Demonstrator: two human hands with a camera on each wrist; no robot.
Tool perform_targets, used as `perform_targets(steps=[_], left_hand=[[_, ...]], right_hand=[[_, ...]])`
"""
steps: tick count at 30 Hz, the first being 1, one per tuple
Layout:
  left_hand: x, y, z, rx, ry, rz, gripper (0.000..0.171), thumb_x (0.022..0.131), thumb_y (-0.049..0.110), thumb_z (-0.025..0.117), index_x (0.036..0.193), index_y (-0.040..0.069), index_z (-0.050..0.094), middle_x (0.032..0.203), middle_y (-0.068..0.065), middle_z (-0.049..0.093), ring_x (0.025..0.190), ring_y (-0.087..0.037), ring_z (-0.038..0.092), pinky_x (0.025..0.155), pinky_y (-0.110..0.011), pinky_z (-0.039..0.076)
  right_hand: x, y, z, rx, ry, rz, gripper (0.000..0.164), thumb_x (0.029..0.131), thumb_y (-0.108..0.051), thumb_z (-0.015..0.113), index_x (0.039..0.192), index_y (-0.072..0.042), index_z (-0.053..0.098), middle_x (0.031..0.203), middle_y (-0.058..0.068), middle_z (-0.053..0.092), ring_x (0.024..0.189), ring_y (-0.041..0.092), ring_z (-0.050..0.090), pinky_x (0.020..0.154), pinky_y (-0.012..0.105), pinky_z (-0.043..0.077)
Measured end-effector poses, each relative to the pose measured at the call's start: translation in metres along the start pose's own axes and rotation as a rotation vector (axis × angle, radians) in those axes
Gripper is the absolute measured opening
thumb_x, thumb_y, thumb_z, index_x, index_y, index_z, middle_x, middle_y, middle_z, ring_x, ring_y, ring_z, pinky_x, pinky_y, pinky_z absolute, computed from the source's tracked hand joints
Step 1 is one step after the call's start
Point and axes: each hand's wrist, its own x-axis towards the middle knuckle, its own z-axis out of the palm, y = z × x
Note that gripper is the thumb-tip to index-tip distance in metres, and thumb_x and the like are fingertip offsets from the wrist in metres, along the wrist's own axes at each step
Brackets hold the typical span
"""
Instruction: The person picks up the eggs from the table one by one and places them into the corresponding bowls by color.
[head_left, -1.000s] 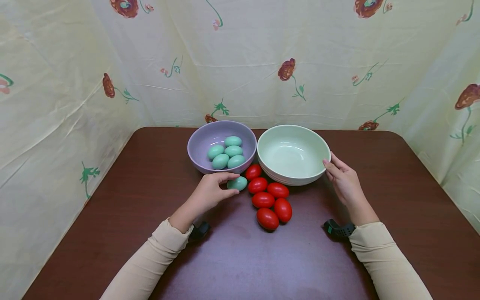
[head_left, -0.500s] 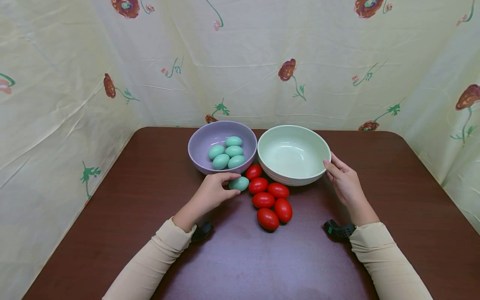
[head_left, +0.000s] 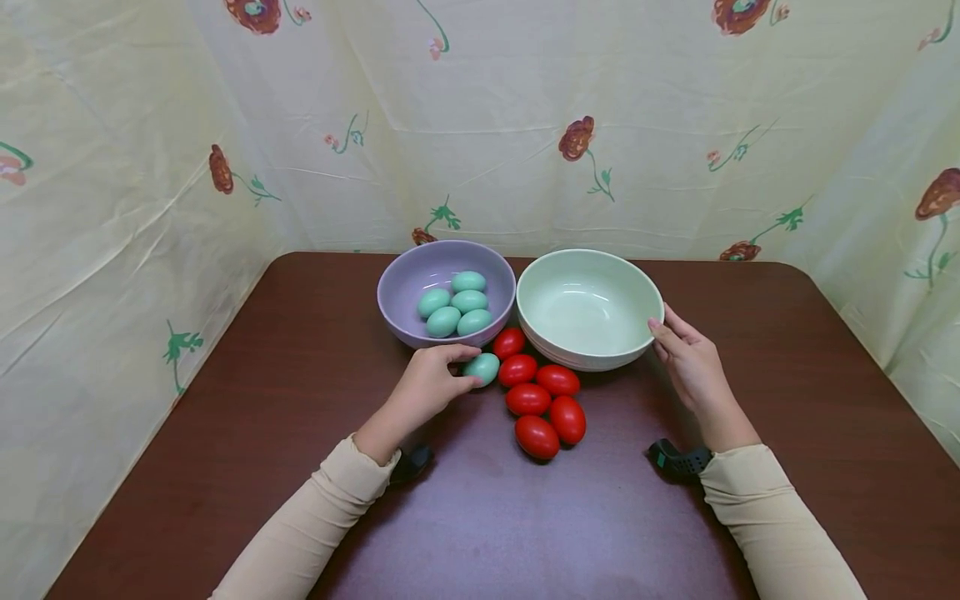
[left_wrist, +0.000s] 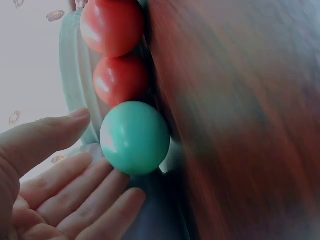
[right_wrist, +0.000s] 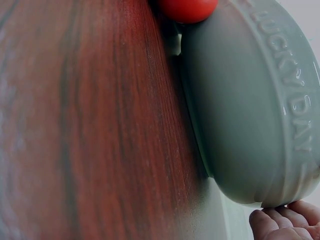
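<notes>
My left hand (head_left: 427,385) is in front of the purple bowl (head_left: 397,304), thumb and fingers spread around the near end of a mint-green egg (head_left: 482,369) on the table. In the left wrist view, the green egg (left_wrist: 135,137) sits beyond the thumb, with the fingertips right at its lower side. With thumb over the rim and fingers outside, my right hand (head_left: 690,367) holds the pale green bowl (head_left: 588,308) at its right side. Several red eggs (head_left: 528,399) lie clustered beside the green egg. The purple bowl has several green eggs (head_left: 443,322) inside.
Both bowls stand side by side near the far edge of the dark brown table (head_left: 315,333). A flowered cloth (head_left: 480,125) hangs behind and along the sides. Raised lettering runs around the outside of the pale green bowl (right_wrist: 240,115).
The green egg by my left hand has shifted slightly right, toward the red eggs, and its left end now sits farther from the palm. My left wrist edged right; the right hand stays on the bowl.
</notes>
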Motion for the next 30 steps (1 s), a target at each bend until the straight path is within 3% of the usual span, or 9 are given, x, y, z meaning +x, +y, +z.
perform_targets(steps=[8, 17, 30], left_hand=[[0.001, 0.004, 0.007, 0.018, 0.015, -0.038, 0.034, 0.082, 0.013, 0.081, 0.115, 0.006, 0.074, 0.111, -0.008, 0.075, 0.089, -0.021, 0.065, 0.081, -0.032, 0.055], [0.000, 0.005, 0.013, 0.024, 0.044, -0.064, 0.039, 0.082, 0.011, 0.080, 0.119, 0.003, 0.072, 0.116, -0.010, 0.074, 0.106, -0.025, 0.067, 0.094, -0.039, 0.054], [0.001, 0.003, 0.014, 0.040, 0.054, -0.098, 0.036, 0.079, 0.012, 0.082, 0.113, 0.003, 0.073, 0.110, -0.009, 0.075, 0.101, -0.024, 0.067, 0.092, -0.039, 0.055]], right_hand=[[0.000, 0.001, -0.001, 0.010, -0.001, -0.002, 0.077, 0.098, -0.026, 0.060, 0.157, -0.008, 0.015, 0.167, 0.004, 0.007, 0.153, 0.018, 0.014, 0.118, 0.030, 0.017], [0.000, 0.000, 0.000, 0.019, 0.009, 0.009, 0.078, 0.097, -0.027, 0.062, 0.158, -0.009, 0.016, 0.167, 0.002, 0.007, 0.153, 0.017, 0.015, 0.118, 0.029, 0.017], [0.000, -0.001, 0.000, 0.021, 0.007, 0.009, 0.077, 0.098, -0.027, 0.062, 0.157, -0.010, 0.017, 0.167, 0.002, 0.008, 0.152, 0.014, 0.017, 0.118, 0.028, 0.018]])
